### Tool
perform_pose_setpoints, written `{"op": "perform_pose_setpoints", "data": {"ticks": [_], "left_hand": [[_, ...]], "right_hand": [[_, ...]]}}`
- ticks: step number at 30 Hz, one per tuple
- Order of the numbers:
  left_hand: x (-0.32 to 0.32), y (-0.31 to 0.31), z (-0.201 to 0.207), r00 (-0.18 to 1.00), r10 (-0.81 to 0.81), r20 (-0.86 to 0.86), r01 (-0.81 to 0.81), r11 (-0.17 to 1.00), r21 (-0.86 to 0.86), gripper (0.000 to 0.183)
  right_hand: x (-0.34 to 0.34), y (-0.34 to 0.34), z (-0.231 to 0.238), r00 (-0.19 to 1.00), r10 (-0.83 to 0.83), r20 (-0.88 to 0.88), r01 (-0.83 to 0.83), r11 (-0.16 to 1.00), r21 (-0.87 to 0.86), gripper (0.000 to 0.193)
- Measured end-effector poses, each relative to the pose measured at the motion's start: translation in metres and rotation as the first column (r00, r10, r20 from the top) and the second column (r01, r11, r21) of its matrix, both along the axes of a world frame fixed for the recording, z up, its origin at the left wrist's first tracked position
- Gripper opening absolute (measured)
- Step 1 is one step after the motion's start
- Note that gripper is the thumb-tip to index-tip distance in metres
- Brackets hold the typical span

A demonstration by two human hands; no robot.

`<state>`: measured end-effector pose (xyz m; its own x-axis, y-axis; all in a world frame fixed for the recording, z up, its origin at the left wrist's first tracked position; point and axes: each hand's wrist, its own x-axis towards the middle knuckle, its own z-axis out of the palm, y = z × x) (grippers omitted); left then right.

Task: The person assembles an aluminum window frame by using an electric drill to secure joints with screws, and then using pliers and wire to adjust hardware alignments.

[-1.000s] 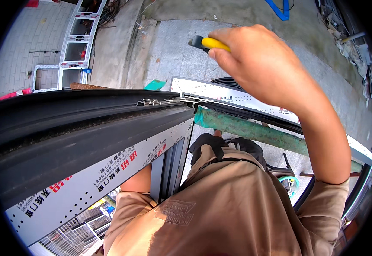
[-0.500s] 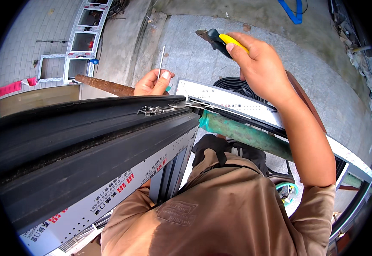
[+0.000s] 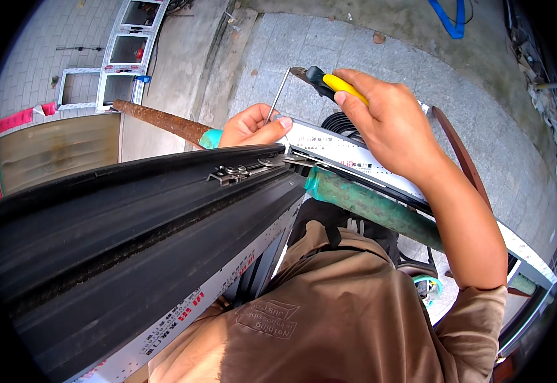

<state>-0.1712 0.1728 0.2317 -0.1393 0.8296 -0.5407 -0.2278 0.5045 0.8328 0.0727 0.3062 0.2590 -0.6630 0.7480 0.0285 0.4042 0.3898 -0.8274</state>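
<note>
Thumb and fingers of my left hand (image 3: 253, 126) pinch a thin metal rod (image 3: 279, 94), which slants up and to the right. My right hand (image 3: 390, 118) is closed around hand pliers with yellow and black handles (image 3: 343, 87). Their dark jaws meet the rod's upper tip; whether they grip it cannot be made out. Below my left hand, a dark window sash (image 3: 131, 210) stands out from the white-filmed frame (image 3: 329, 142). A metal hinge (image 3: 234, 172) lies along the sash's edge near the corner.
A green-wrapped pipe (image 3: 368, 201) lies under the frame, close to my body. Beyond the sash, a rusty pipe (image 3: 157, 121) slants out. Coiled black hose (image 3: 341, 124) rests on the floor behind the frame. White frames (image 3: 103, 89) lie at the far left.
My left hand has moved right with the rod, now tilted to the right. The pliers have come slightly left and down, so their jaws meet the rod's tip. The view has shifted a little.
</note>
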Motion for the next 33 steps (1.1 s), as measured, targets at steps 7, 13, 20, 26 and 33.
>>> {"op": "perform_pose_setpoints", "data": {"ticks": [7, 13, 20, 26, 33], "left_hand": [[0.005, 0.001, 0.005, 0.996, -0.007, -0.084, 0.004, 0.999, -0.037, 0.009], [0.006, 0.002, -0.004, 0.999, 0.012, -0.052, -0.013, 1.0, -0.022, 0.009], [0.012, -0.001, -0.003, 0.987, 0.115, -0.108, -0.115, 0.993, 0.006, 0.018], [0.018, -0.002, 0.006, 0.982, 0.169, -0.091, -0.173, 0.984, -0.043, 0.013], [0.022, -0.013, 0.0, 0.955, 0.275, -0.11, -0.273, 0.961, 0.036, 0.017]], "right_hand": [[0.0, -0.001, 0.001, 1.0, 0.007, -0.028, -0.007, 0.999, 0.032, 0.035], [0.0, 0.0, -0.005, 1.0, 0.004, 0.011, -0.004, 1.0, 0.011, 0.035], [-0.002, 0.0, -0.001, 0.999, 0.034, 0.0, -0.034, 0.999, 0.04, 0.033], [-0.004, -0.001, 0.002, 1.0, 0.026, -0.016, -0.026, 1.0, 0.017, 0.032], [-0.002, 0.0, 0.008, 1.0, 0.004, -0.011, -0.005, 1.0, -0.013, 0.033]]}}
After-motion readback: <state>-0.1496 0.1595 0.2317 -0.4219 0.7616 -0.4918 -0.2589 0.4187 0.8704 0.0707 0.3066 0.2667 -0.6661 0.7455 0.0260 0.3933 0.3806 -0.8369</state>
